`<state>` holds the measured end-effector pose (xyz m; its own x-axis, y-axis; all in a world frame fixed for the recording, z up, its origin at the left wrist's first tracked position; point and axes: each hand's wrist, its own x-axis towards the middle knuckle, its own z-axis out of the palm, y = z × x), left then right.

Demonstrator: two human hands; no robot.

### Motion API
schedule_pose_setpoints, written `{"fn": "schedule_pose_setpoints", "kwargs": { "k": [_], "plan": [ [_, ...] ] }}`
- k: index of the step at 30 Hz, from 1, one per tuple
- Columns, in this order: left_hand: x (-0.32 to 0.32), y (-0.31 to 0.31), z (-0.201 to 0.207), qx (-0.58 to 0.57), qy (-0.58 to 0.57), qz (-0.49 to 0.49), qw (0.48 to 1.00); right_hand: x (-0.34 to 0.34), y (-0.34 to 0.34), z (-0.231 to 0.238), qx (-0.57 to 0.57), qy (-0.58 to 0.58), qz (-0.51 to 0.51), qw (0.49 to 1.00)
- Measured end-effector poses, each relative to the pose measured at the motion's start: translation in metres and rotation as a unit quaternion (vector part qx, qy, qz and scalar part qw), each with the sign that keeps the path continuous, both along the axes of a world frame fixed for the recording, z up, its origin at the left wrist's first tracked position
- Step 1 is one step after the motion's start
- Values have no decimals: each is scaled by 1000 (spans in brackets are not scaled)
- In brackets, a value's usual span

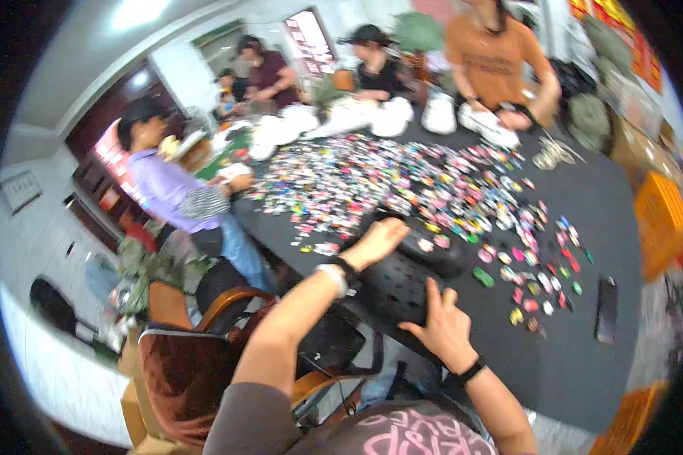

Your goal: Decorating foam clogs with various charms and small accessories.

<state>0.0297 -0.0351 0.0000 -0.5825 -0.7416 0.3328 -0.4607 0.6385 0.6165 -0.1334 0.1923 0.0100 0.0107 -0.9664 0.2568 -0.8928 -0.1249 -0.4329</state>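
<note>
Two black clogs lie close together at the table's near edge. One black clog (393, 290), the nearer, shows rows of holes in its upper. On the farther clog (442, 259) sit a few small pink and yellow charms. My left hand (379, 241) is closed, its fingers bent down at the far side of the nearer clog; the fingertips are hidden. My right hand (444, 330) is beside the nearer clog's right side, thumb and forefinger spread apart and nothing seen between them. A wide heap of small coloured charms (357, 178) covers the middle of the black table.
Loose charms (531, 280) lie scattered to the right, near a dark phone (606, 309). White shoes (391, 117) line the far side. Several people sit or stand around the table, one in orange (497, 57), one in purple (163, 186). A wooden chair (205, 311) is at left.
</note>
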Motion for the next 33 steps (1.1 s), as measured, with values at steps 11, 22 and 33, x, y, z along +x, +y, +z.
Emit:
{"fn": "schedule_pose_setpoints", "kwargs": {
  "k": [11, 22, 33],
  "plan": [
    [-22, 8, 41, 318, -32, 88, 944, -11, 16, -27, 15, 1, 28, 999],
    [-58, 0, 67, 374, -6, 45, 926, -36, 42, -16, 7, -60, 25, 998],
    [-42, 144, 98, -238, -59, -89, 965, -113, 58, 2, -75, -560, 4, 825]
  ]
}}
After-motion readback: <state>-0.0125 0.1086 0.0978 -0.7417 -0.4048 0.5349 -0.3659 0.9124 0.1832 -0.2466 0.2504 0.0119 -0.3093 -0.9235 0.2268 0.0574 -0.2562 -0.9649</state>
